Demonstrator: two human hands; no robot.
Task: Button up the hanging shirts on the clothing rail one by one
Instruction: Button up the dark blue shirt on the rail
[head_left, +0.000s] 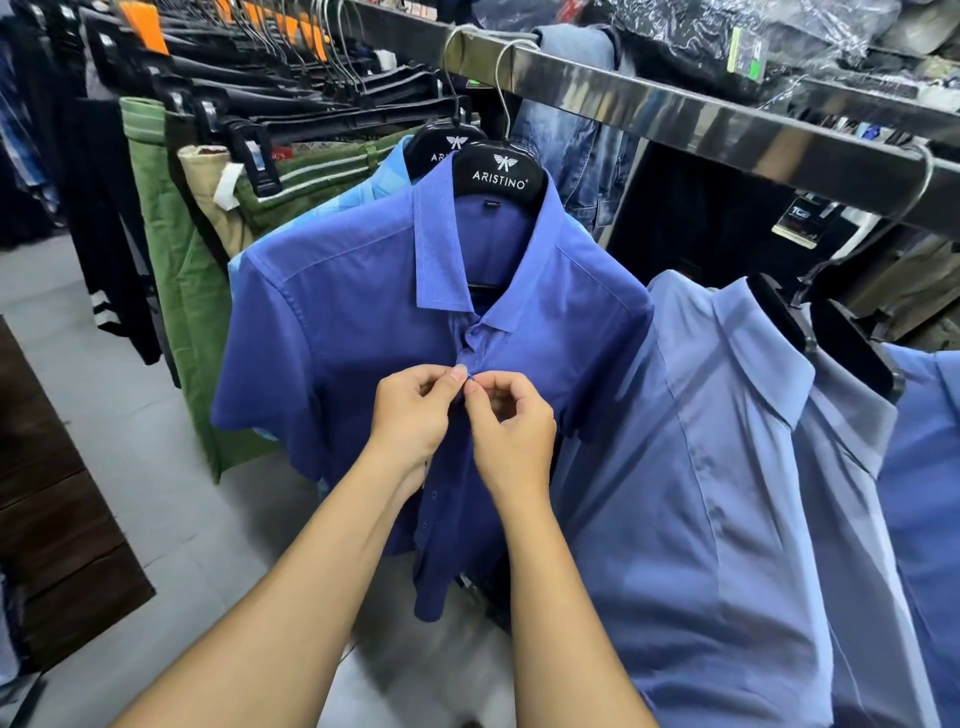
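The step in hand is the second fastening on the deep blue shirt (337, 322). It hangs on a black hanger (501, 174) hooked over the metal rail (675, 111), near the left end of the stretch of rail in view, with its front turned toward the camera. Both hands meet at the placket, a little below the collar. The left hand (410, 415) pinches the edge of the cloth between thumb and forefinger, its other fingers loosely curled under. The right hand (511, 431) pinches the facing edge from the other side, its fingertips touching those of the left and its remaining fingers curled toward the palm. A small blue button (470, 383) shows just between the two pinches; whether it is fully through its hole I cannot tell. The top button (476, 331), at the base of the collar, looks fastened, since the two fronts lie closed there. Below the hands the fronts hang apart and small loose buttons (424, 525) show along one edge, so I judge this shirt to be early in its run. The next move calls for seating this button, then bringing both hands down the placket to the next pair, with the edges kept aligned so that no hole is skipped. Paler blue shirts (701, 493) hang just beside it, further right along the rail; whether they are fastened I cannot tell.
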